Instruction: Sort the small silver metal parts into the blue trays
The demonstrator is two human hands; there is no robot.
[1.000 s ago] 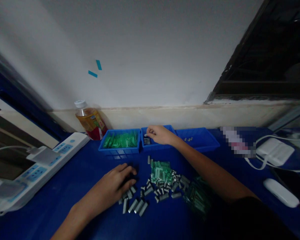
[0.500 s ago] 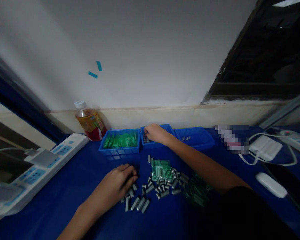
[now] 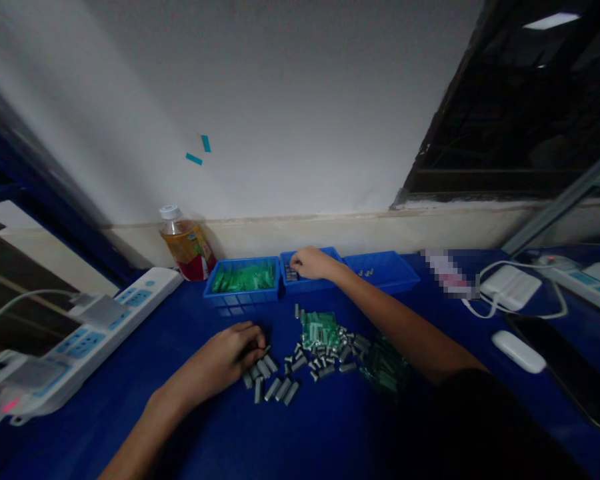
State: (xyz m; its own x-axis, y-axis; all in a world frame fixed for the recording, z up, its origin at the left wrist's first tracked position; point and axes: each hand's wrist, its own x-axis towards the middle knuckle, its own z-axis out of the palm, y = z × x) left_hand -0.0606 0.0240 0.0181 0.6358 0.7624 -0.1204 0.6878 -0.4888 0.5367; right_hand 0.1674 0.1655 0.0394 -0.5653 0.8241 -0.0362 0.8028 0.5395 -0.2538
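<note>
My right hand (image 3: 313, 262) reaches into the middle blue bin (image 3: 310, 287), its fingers pinched together over small grey metal pieces (image 3: 291, 272). What those fingertips hold, if anything, is hidden. On the blue table surface, my left hand (image 3: 235, 350) rests with curled fingers beside a cluster of short grey metal bars (image 3: 265, 367); its fingertips are partly out of sight. To the right of it lie many loose screws (image 3: 323, 363) mixed with more bars. A clear green bag of small pieces (image 3: 320, 330) lies just behind the screws.
The left blue bin (image 3: 243, 300) holds green bags. A few small metal parts lie in the right bin (image 3: 393, 277). A darker green bag (image 3: 385, 367) sits under my right forearm. Around stand a drink bottle (image 3: 187, 247), power strip (image 3: 110, 333), white case (image 3: 519, 351) and phone (image 3: 570, 373).
The whole view has shifted slightly. My left hand has drawn back a little from the bars, showing more of them. My right hand stays in the middle bin, its fingers slightly shifted.
</note>
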